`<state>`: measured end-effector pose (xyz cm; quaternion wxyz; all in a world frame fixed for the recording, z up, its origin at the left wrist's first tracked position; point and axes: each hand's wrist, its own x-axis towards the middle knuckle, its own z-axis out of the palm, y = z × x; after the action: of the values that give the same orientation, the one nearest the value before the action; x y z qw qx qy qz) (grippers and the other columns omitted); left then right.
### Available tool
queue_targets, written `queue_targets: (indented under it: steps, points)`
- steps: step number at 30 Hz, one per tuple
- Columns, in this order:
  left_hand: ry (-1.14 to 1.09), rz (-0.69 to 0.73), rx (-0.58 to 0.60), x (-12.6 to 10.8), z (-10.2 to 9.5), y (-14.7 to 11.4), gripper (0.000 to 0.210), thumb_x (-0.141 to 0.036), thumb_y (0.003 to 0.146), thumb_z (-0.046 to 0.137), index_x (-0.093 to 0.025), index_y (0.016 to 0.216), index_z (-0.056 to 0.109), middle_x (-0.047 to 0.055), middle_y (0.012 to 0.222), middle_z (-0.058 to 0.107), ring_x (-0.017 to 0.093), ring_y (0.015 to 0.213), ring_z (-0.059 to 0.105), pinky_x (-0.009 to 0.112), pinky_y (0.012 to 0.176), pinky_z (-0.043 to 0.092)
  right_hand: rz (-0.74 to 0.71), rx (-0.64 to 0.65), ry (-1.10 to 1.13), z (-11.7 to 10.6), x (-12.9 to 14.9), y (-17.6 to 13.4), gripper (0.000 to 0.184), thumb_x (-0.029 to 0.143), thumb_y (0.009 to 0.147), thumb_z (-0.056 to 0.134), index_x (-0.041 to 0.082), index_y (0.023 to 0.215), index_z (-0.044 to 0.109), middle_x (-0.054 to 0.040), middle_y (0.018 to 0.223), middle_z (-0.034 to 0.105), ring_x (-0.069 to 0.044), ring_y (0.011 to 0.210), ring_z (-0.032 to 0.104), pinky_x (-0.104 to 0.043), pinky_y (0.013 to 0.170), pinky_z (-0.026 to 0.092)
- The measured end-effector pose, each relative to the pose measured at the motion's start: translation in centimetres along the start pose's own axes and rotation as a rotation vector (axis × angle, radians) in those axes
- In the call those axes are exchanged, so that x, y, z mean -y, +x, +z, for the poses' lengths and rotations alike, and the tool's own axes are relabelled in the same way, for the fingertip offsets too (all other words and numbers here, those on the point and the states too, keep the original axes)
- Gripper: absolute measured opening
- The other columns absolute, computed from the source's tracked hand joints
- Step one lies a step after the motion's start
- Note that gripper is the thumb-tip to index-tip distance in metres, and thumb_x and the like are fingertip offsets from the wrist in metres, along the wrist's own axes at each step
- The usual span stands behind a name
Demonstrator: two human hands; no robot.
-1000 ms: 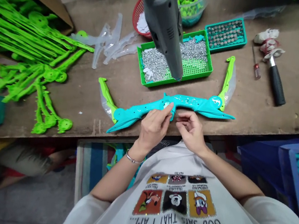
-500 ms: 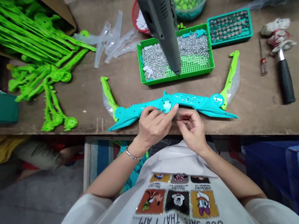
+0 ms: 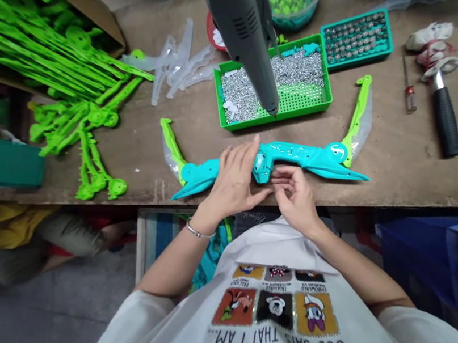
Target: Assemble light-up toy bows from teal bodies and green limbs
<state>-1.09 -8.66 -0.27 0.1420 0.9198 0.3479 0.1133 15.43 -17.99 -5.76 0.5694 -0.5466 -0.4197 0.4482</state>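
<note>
As the bow [image 3: 291, 155] lies on the bench [image 3: 408, 152] at centre frame, the left hand [image 3: 232, 176] rests across its left half, fingers extended close together toward the top, thumb spread apart to the right. The right hand [image 3: 296, 196] is curled just right of the handle [image 3: 263, 168], fingertips near the thumb; whether they grip anything cannot be told. Both forearms [image 3: 167, 265] angle inward from the lower frame.

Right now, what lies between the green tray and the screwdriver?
In the head view, a green limb of the teal bow, with its clear strip, lies between green tray and screwdriver.
</note>
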Motion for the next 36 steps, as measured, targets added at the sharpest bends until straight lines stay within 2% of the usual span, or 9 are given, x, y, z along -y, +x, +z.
queue_targets:
  steps: [5, 9, 12, 17, 21, 29, 36]
  points:
    - [-0.097, 0.032, 0.101, 1.0, -0.8, 0.7, 0.094, -0.043, 0.094, 0.064, -0.014, 0.168, 0.012, 0.024, 0.166, 0.034, 0.037, 0.153, 0.037, 0.054, 0.124, 0.037, 0.000, 0.014, -0.103, 0.1, 0.6, 0.7, 0.028, 0.015, 0.087, 0.062, 0.023, 0.114, 0.057, -0.0066, 0.111, 0.070, -0.016, 0.091, 0.073, -0.032, 0.081, 0.066]
    - [-0.050, 0.035, 0.137, 1.0, -0.5, 0.7, 0.094, -0.036, 0.092, 0.062, -0.014, 0.168, 0.012, 0.025, 0.168, 0.030, 0.040, 0.156, 0.033, 0.060, 0.126, 0.034, -0.038, 0.016, -0.202, 0.5, 0.8, 0.8, 0.029, 0.015, 0.087, 0.063, 0.022, 0.114, 0.056, -0.0072, 0.111, 0.067, -0.016, 0.086, 0.070, -0.031, 0.074, 0.065]
    - [0.023, 0.028, 0.147, 1.0, 0.3, 0.5, 0.095, -0.036, 0.091, 0.061, -0.011, 0.168, 0.011, 0.027, 0.168, 0.029, 0.044, 0.156, 0.032, 0.065, 0.126, 0.030, -0.116, -0.008, -0.320, 1.1, 0.7, 0.6, 0.023, 0.015, 0.089, 0.060, 0.021, 0.112, 0.058, -0.0083, 0.107, 0.067, -0.017, 0.085, 0.068, -0.032, 0.073, 0.063]
    - [0.106, 0.077, 0.099, 1.7, 1.9, -0.1, 0.090, -0.040, 0.095, 0.056, -0.005, 0.166, 0.014, 0.031, 0.167, 0.029, 0.046, 0.157, 0.030, 0.066, 0.126, 0.028, -0.218, -0.061, -0.471, 1.8, 0.2, 0.1, 0.013, 0.014, 0.092, 0.056, 0.019, 0.103, 0.060, -0.0088, 0.098, 0.067, -0.019, 0.083, 0.066, -0.033, 0.076, 0.059]
    - [0.135, 0.106, 0.037, 2.8, 3.2, -0.7, 0.083, -0.042, 0.099, 0.049, -0.007, 0.167, 0.016, 0.029, 0.169, 0.029, 0.044, 0.158, 0.029, 0.068, 0.126, 0.026, -0.229, -0.073, -0.491, 2.0, 0.3, 0.0, 0.010, 0.016, 0.094, 0.054, 0.019, 0.100, 0.060, -0.0084, 0.098, 0.067, -0.018, 0.081, 0.065, -0.031, 0.077, 0.057]
    - [0.160, 0.162, -0.120, 4.0, 4.8, -0.9, 0.077, -0.058, 0.104, 0.037, -0.008, 0.162, 0.035, 0.031, 0.164, 0.036, 0.044, 0.157, 0.032, 0.069, 0.125, 0.026, -0.095, -0.084, -0.429, 2.3, 1.0, 1.2, 0.009, 0.019, 0.084, 0.060, 0.024, 0.089, 0.053, -0.0011, 0.082, 0.063, -0.017, 0.070, 0.059, -0.031, 0.071, 0.051]
    - [0.108, 0.107, -0.117, 4.2, 5.2, -0.9, 0.080, -0.065, 0.102, 0.036, -0.009, 0.159, 0.043, 0.032, 0.163, 0.039, 0.045, 0.155, 0.034, 0.073, 0.124, 0.024, -0.012, -0.040, -0.368, 2.3, 1.6, 1.7, 0.018, 0.020, 0.082, 0.059, 0.026, 0.078, 0.042, 0.0051, 0.067, 0.052, -0.015, 0.061, 0.053, -0.029, 0.067, 0.043]
